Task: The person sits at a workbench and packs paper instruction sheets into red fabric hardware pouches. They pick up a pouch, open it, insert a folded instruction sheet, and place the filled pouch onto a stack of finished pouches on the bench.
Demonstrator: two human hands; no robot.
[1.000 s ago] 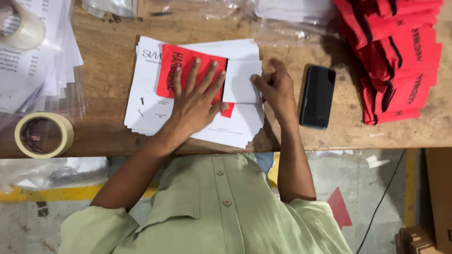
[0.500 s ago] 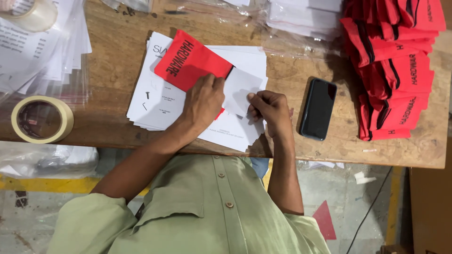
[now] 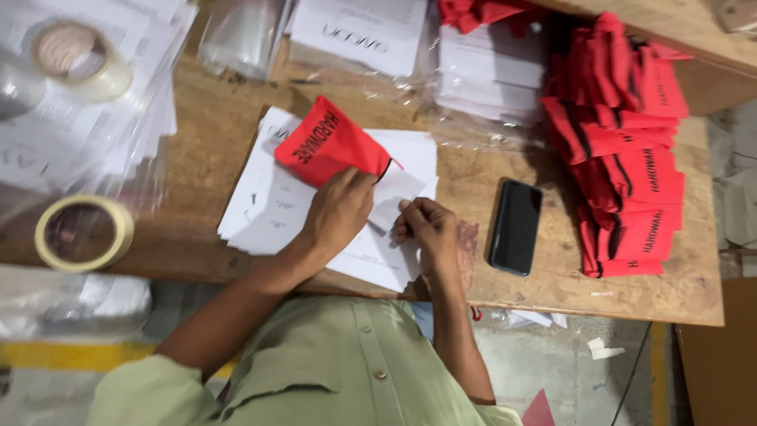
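A red cloth pouch [image 3: 327, 142] with black lettering lies tilted on a stack of white printed sheets [image 3: 268, 205] on the wooden table [image 3: 473, 173]. My left hand [image 3: 341, 211] pinches the pouch at its open right end. My right hand [image 3: 426, 229] grips a white card [image 3: 398, 193] whose upper end sits at the pouch's mouth. Both hands rest over the sheet stack.
A black phone [image 3: 516, 226] lies right of my hands. A pile of red pouches [image 3: 627, 150] fills the right side. Tape rolls sit at left [image 3: 83, 233] and upper left [image 3: 79, 59]. Bagged white papers [image 3: 371, 31] lie at the back.
The red pouch has been lifted from flat and turned at an angle. My left hand went from pressing flat on it to pinching its end; my right hand brought the card to its mouth.
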